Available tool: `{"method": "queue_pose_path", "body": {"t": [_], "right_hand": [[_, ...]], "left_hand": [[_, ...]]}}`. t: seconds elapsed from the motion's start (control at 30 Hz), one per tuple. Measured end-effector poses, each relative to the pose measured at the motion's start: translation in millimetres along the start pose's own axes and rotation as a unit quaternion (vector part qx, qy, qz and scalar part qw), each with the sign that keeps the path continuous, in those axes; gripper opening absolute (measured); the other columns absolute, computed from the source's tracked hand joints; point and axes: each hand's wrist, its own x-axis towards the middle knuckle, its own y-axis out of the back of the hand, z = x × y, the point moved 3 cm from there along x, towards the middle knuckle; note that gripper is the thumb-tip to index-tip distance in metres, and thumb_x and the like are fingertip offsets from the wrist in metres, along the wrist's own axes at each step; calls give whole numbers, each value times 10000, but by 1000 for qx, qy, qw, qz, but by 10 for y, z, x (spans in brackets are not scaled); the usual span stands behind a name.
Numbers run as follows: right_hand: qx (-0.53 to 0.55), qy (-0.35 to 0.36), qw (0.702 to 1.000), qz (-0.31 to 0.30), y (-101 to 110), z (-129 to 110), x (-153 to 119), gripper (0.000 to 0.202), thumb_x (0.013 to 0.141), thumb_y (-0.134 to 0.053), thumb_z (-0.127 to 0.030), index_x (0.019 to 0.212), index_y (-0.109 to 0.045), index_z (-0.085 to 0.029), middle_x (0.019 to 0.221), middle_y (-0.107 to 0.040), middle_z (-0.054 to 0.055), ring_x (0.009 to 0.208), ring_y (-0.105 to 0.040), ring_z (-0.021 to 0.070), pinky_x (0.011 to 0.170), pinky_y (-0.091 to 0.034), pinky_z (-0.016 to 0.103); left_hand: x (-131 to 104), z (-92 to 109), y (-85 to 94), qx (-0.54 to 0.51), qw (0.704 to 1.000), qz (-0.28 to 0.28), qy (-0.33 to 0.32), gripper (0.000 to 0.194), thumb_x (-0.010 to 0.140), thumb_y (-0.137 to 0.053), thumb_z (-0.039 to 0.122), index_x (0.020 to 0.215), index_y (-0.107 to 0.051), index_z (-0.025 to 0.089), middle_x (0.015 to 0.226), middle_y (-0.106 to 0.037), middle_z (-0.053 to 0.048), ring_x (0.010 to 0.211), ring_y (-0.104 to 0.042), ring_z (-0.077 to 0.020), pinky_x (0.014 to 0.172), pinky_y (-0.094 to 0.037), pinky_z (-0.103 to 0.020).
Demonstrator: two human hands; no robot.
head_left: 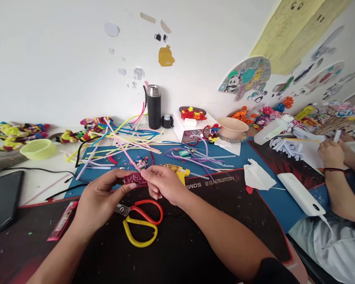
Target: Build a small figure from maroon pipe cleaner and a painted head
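My left hand [99, 199] is closed on a dark red, glittery bundle [135, 179], held between thumb and fingers. From the other side my right hand [165, 183] pinches the lower end of a pale pink pipe cleaner [124, 152] against that bundle. A small doll head [141, 162] in blue and white shows just beyond my fingers; whether it joins the bundle I cannot tell. Below my hands lie scissors [143, 223] with one red and one yellow handle, the blades partly hidden by my left hand. A yellow glue gun [180, 172] rests behind my right hand.
Loose pipe cleaners [121, 136] spread over the blue mat behind. A black thermos [154, 106] and a beige bowl [233, 128] stand near the wall. Left lies a black tablet [4, 201]; right, a white power bank [301, 194]. A co-worker's hand [331, 152] works with paper strips.
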Motion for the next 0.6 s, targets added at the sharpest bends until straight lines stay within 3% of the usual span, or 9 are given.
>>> {"method": "queue_pose_path", "body": {"t": [0.17, 0.27, 0.43, 0.6], "right_hand": [[14, 0, 1000, 8, -8, -16, 1, 716, 729, -918, -856, 855, -580, -238, 514, -456, -128, 421, -451, 94, 433, -259, 244], [20, -1, 1000, 7, 6, -11, 14, 707, 729, -932, -835, 834, -568, -237, 515, -454, -128, 413, -445, 90, 423, -238, 245], [31, 4, 999, -6, 31, 22, 29, 678, 778, -920, -806, 821, -556, -236, 529, -449, -124, 420, -442, 86, 427, -232, 248], [50, 0, 999, -14, 29, 63, 39, 697, 766, -932, -809, 807, -534, -238, 526, -446, -124, 412, -434, 83, 418, -225, 251]], "left_hand": [[25, -45, -2, -92, 994, -33, 46, 563, 759, -956, 726, 1125, -903, 301, 1132, -904, -105, 963, -824, -361, 875, -678, -444], [39, -63, 20, -163, 982, -40, 89, 681, 764, -938, 774, 1228, -895, 277, 989, -882, -105, 801, -794, -316, 754, -668, -424], [53, 7, -31, -271, 953, -27, 135, 620, 699, -983, 770, 977, -887, 225, 798, -809, -84, 675, -740, -257, 648, -643, -381], [51, 47, -82, -273, 950, -31, 149, 569, 636, -1039, 730, 868, -864, 240, 790, -795, -75, 664, -713, -232, 627, -638, -357]]}}
